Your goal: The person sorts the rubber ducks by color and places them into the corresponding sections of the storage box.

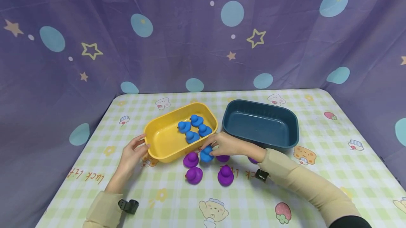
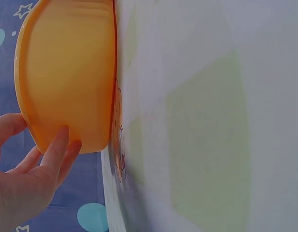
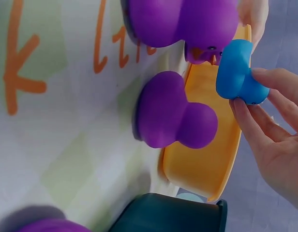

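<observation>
My right hand pinches a blue rubber duck between thumb and fingers. In the head view it holds the duck just outside the near wall of the yellow tub, above the purple ducks. Inside the tub, several blue ducks sit towards its right end. My left hand is at the tub's left end, its extended fingers touching the outer wall near the rim. Several purple rubber ducks stand on the table in front of the tub, some partly hidden by the right hand and forearm.
An empty dark teal tub stands right of the yellow one, beyond the right forearm. A checked cloth with printed cartoons covers the table. Behind the table's back edge hangs a purple curtain with stars and spots.
</observation>
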The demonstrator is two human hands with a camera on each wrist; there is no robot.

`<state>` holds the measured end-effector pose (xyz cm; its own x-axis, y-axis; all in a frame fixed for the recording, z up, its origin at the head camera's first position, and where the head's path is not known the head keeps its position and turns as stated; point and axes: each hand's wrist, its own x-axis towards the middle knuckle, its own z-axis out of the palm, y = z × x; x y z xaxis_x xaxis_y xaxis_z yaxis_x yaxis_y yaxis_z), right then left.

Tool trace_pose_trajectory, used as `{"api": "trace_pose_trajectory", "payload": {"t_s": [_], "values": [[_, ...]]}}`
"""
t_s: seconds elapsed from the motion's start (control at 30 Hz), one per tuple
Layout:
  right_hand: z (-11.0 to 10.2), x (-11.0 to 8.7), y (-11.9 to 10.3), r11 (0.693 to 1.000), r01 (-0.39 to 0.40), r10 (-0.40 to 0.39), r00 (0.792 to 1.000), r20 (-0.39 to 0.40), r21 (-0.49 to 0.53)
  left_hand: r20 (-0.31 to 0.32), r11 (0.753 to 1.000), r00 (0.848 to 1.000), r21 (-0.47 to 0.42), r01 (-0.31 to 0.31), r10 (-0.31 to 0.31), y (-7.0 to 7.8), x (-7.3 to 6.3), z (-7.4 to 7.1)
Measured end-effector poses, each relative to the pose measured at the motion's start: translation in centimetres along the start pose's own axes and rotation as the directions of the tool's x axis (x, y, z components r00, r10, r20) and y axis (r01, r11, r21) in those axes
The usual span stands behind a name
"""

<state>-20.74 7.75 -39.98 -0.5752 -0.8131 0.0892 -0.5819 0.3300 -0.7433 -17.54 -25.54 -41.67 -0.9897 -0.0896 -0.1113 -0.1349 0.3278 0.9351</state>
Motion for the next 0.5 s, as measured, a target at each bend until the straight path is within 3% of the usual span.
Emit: {"api": "trace_pose_trajectory", "payload": {"t_s": [0.5], "values": [[-0.2, 0.2, -1.5, 0.999, 0.041, -0.041, 0.999, -0.015, -0.002, 0.006, 1.000, 1.000, 0.009, 0.005, -0.005, 0.1, -0.1, -0.1]]}}
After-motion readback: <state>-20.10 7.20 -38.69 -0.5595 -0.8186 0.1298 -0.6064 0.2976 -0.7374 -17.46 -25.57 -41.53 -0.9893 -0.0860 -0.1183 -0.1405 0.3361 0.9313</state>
